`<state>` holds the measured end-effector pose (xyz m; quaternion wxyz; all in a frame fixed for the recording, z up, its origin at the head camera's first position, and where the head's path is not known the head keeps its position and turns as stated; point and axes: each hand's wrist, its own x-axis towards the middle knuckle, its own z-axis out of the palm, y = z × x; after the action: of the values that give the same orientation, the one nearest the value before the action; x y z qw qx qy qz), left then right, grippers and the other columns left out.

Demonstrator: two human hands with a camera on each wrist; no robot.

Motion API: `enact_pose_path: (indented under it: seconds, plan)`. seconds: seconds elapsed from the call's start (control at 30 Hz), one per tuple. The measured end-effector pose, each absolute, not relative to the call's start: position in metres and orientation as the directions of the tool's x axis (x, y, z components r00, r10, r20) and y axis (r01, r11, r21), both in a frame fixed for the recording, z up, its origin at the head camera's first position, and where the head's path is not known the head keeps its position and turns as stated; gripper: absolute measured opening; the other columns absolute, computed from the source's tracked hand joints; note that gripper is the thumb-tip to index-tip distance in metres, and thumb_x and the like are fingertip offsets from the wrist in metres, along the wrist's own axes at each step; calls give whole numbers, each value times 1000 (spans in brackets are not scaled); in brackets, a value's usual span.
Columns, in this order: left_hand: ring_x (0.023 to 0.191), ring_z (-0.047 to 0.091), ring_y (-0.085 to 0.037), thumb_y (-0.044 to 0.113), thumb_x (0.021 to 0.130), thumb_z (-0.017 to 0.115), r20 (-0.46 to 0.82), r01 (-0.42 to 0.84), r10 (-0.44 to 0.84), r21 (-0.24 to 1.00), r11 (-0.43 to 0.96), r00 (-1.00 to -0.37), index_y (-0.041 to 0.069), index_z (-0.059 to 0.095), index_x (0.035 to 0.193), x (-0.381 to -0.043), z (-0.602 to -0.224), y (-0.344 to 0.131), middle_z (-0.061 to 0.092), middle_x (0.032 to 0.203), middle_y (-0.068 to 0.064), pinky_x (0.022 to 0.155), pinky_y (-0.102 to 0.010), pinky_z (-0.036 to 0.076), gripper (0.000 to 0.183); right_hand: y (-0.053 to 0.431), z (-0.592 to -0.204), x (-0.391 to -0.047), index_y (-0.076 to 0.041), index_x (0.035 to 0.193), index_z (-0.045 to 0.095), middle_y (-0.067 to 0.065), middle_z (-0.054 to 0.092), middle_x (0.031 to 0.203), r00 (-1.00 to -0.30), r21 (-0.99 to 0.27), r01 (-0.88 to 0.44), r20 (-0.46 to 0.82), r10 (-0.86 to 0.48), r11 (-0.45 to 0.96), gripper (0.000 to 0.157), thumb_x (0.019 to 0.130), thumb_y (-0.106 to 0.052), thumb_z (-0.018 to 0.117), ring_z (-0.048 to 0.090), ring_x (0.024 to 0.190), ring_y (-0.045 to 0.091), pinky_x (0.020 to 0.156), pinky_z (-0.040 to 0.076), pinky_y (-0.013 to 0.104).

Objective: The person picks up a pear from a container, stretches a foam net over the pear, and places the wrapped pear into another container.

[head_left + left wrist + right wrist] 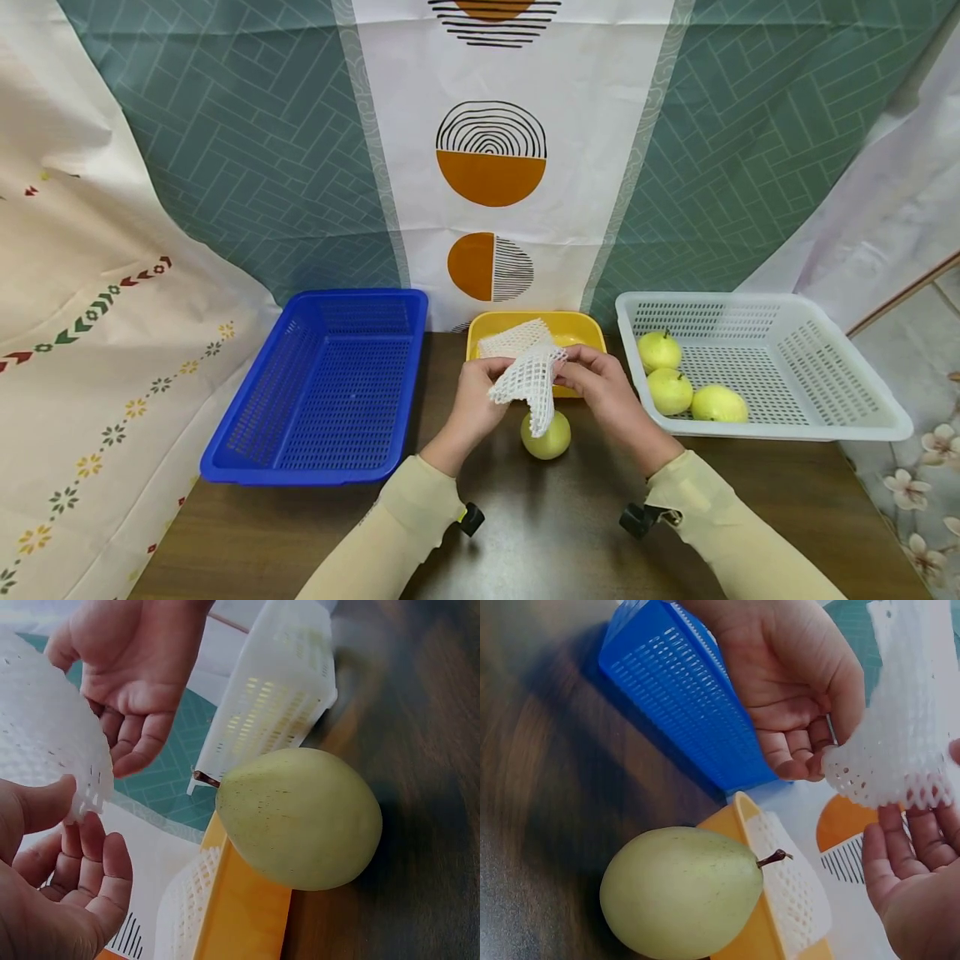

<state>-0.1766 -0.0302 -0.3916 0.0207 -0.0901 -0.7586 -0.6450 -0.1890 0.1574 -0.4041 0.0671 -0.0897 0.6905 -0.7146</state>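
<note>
Between both hands hangs a white foam fruit net (529, 382), held up above the table. My left hand (483, 392) pinches one side of its edge between thumb and fingers, as the left wrist view shows. On the opposite side my right hand (600, 392) pinches the net's edge with curled fingers. Below the net a yellow-green pear (547, 440) rests on the table, its stem pointing toward the yellow basket (592, 332). More white foam netting (513, 340) lies in that basket, just behind the hands.
A blue plastic basket (315, 473) stands at the left. On the right, a white basket (787, 429) holds several pears (670, 392) in its left part. The dark wooden table (540, 533) runs toward the front, and a patterned cloth (300, 167) hangs behind.
</note>
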Motion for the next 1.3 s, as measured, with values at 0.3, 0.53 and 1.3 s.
enact_pose_path:
  seconds: [0.3, 0.53, 1.3]
  plan:
    - [68, 55, -3, -4, 82, 62, 83, 89, 141, 995, 40, -987, -8, 63, 98, -178, -393, -32, 63, 81, -4, 58, -17, 46, 17, 158, -405, -188, 0, 102, 59, -4, 61, 84, -991, -998, -53, 51, -126, 16, 34, 85, -27, 68, 56, 77, 10, 69, 51, 21]
    - [73, 63, -10, -1, 86, 59, 7, -13, 155, 992, -128, -988, -4, 60, 98, -188, -413, -29, 65, 81, -6, 71, -32, 57, 13, 165, -408, -186, 3, 107, 54, -2, 61, 88, -991, -1000, -1, 1, -131, 3, 30, 89, -19, 64, 59, 79, 8, 71, 54, 25]
    - [65, 60, -14, 13, 85, 67, -219, -229, 175, 973, -40, -960, -3, 59, 102, -192, -473, -22, 67, 84, -8, 55, -32, 56, 24, 165, -453, -171, 1, 114, 52, 15, 60, 105, -945, -936, 273, -304, -120, 220, 30, 89, -15, 51, 63, 76, 19, 68, 57, 37]
